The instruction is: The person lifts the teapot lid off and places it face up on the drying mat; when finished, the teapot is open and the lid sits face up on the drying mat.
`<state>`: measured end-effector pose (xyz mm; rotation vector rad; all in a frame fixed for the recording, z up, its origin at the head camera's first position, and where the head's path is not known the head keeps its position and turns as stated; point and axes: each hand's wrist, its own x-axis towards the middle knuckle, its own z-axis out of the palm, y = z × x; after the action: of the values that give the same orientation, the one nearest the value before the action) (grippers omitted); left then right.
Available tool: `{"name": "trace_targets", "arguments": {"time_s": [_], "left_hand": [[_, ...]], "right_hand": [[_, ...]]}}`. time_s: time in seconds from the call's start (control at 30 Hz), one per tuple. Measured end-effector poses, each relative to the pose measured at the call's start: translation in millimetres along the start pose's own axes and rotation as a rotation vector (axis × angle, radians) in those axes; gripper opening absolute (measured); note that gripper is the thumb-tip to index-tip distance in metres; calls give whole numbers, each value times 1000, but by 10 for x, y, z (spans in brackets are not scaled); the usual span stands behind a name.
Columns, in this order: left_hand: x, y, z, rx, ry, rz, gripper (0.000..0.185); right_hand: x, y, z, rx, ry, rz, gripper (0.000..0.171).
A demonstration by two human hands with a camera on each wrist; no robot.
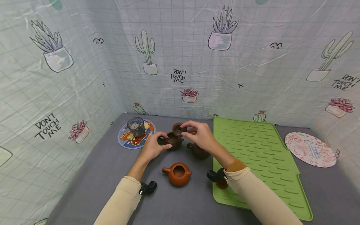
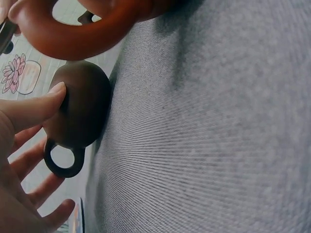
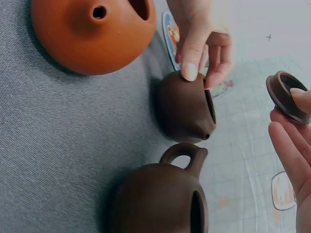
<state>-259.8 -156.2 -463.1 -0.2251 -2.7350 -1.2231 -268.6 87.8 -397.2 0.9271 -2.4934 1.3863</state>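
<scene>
A small dark brown teapot [image 1: 173, 140] is steadied on the grey tabletop [image 1: 107, 175] by the left hand [image 1: 153, 147], whose fingers are curled against its body. Its lid [image 1: 178, 129] is pinched between thumb and fingertips of the right hand [image 1: 200, 134], just above the open pot. A second dark brown teapot [image 1: 198, 151] is seen beside it, an orange lidless teapot [image 1: 177, 173] nearer the person. On the cactus-printed backdrop [image 1: 253, 62], "DON'T TOUCH ME" [image 1: 177, 76] can be read.
</scene>
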Motion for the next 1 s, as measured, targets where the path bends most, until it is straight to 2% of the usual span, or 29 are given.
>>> {"name": "trace_targets", "arguments": {"time_s": [0.17,0.37,0.7,1.0], "left_hand": [[12,18,-2,-31,-15,-32,35],[41,15,-18,-51,-13,-60,35],[66,25,-25,-49,-21,-46,34],[56,15,-39,-41,-35,-58,33]], "right_hand": [[-29,-18,-109,41,-9,18,27],[-59,-29,-213,38,-4,56,28],[-108,-41,-345,96,26,106,30],[-227,12,-621,116,88,122,30]]}}
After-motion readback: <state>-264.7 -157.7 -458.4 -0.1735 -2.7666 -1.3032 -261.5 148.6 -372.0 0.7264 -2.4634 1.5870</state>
